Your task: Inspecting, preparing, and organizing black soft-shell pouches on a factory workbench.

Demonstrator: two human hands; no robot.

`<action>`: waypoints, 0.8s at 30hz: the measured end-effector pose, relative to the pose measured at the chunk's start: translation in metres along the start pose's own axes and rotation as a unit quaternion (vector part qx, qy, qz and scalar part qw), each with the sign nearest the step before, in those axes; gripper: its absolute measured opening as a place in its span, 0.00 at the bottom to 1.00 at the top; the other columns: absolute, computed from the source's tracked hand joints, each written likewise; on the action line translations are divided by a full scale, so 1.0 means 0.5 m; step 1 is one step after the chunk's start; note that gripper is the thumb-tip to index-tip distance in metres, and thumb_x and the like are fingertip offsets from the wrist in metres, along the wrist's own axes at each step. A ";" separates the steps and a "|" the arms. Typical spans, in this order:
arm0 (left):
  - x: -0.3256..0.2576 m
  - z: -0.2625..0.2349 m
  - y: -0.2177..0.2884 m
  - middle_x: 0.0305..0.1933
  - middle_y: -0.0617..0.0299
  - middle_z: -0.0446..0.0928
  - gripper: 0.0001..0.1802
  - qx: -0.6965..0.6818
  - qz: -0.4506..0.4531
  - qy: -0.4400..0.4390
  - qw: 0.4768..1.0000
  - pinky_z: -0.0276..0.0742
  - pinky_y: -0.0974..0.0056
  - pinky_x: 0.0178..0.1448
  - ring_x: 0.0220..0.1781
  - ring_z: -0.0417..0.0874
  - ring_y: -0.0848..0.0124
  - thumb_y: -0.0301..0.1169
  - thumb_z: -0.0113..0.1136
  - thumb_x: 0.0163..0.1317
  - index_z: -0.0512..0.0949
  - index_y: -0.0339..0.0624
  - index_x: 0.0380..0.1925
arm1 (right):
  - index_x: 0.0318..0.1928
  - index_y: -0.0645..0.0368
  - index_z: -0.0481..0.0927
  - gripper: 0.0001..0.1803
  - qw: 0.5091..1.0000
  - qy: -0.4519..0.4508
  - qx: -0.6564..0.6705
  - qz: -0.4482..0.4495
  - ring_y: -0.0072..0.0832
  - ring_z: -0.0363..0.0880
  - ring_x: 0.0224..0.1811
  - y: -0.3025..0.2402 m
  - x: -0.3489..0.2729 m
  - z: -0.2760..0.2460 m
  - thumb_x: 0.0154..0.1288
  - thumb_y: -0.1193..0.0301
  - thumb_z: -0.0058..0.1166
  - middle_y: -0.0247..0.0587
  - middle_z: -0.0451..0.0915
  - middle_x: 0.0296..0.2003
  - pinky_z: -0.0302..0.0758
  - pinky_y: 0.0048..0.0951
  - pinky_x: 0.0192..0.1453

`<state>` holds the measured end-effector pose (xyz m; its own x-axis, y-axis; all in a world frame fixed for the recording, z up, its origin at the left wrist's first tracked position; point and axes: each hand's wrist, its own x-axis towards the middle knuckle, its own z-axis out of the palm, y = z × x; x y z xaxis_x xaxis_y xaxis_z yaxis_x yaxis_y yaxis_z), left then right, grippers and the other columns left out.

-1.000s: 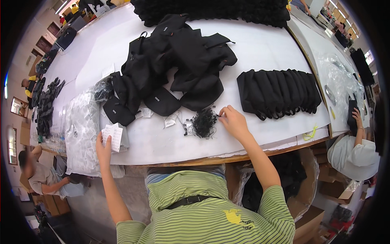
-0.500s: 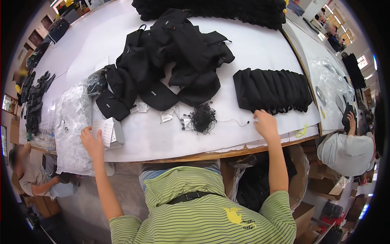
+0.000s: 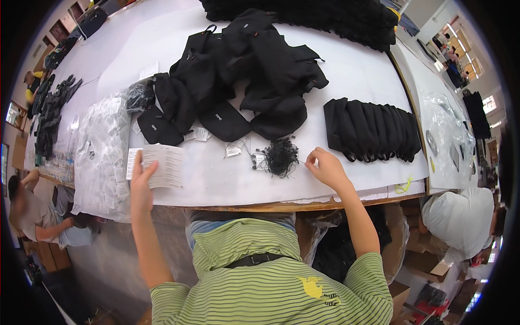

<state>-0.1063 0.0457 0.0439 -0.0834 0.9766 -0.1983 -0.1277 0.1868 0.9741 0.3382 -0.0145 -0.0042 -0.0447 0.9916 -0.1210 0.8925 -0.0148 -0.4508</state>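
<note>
The left hand (image 3: 142,184) is gripping a stack of white paper tags (image 3: 157,165) at the near left part of the white bench (image 3: 227,184), thumb lying over the stack's left edge. The right hand (image 3: 326,168) is resting on the bench with fingers curled and pinched, though whether anything is between them I cannot tell, just right of a tangle of black strings (image 3: 281,157). Behind these a heap of black pouches (image 3: 238,76) is lying, with a neat row of folded pouches (image 3: 374,130) sitting to the right and a clear bag of tags (image 3: 100,146) to the left.
</note>
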 end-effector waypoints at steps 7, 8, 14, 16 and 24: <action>-0.038 0.136 -0.066 0.61 0.54 0.66 0.29 -0.022 -0.056 -0.061 0.996 0.59 0.68 0.65 0.60 0.68 0.70 0.30 0.56 0.63 0.60 0.32 0.62 | 0.28 0.60 0.77 0.07 0.999 0.031 0.015 0.017 0.42 0.77 0.36 -0.014 0.017 0.039 0.55 0.70 0.59 0.42 0.77 0.33 0.73 0.37 0.42; -0.055 0.159 -0.049 0.57 0.55 0.67 0.28 0.018 -0.056 -0.110 0.992 0.60 0.68 0.63 0.58 0.68 0.71 0.32 0.59 0.62 0.61 0.34 0.59 | 0.29 0.60 0.77 0.07 1.000 0.006 0.006 0.025 0.43 0.77 0.37 -0.014 0.018 0.037 0.55 0.69 0.59 0.42 0.77 0.33 0.73 0.37 0.42; -0.091 0.211 -0.056 0.47 0.57 0.70 0.35 0.125 -0.003 -0.232 0.965 0.67 0.66 0.55 0.51 0.70 0.70 0.36 0.70 0.52 0.60 0.43 0.55 | 0.32 0.62 0.77 0.05 0.989 0.057 0.131 0.046 0.28 0.75 0.25 -0.034 -0.012 -0.011 0.57 0.74 0.58 0.38 0.77 0.29 0.72 0.27 0.33; -0.104 0.228 -0.056 0.46 0.56 0.70 0.38 0.115 -0.003 -0.244 0.963 0.69 0.66 0.54 0.50 0.71 0.69 0.35 0.72 0.50 0.59 0.44 0.55 | 0.32 0.61 0.76 0.05 0.954 0.054 0.289 0.060 0.22 0.72 0.24 -0.052 -0.020 -0.010 0.59 0.75 0.58 0.35 0.76 0.27 0.69 0.23 0.30; -0.148 0.290 -0.081 0.40 0.63 0.72 0.18 0.108 0.162 -0.223 0.955 0.70 0.70 0.48 0.41 0.73 0.75 0.21 0.63 0.55 0.71 0.38 0.46 | 0.34 0.59 0.76 0.03 0.830 0.099 0.548 0.020 0.09 0.57 0.20 -0.229 -0.077 0.010 0.62 0.74 0.58 0.20 0.66 0.20 0.52 0.15 0.25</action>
<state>0.0485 -0.0184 0.0350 0.3509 0.9265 0.1357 0.0450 -0.1614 0.9859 0.2353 -0.0516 0.0476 0.1474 0.9875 -0.0562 -0.0591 -0.0479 -0.9971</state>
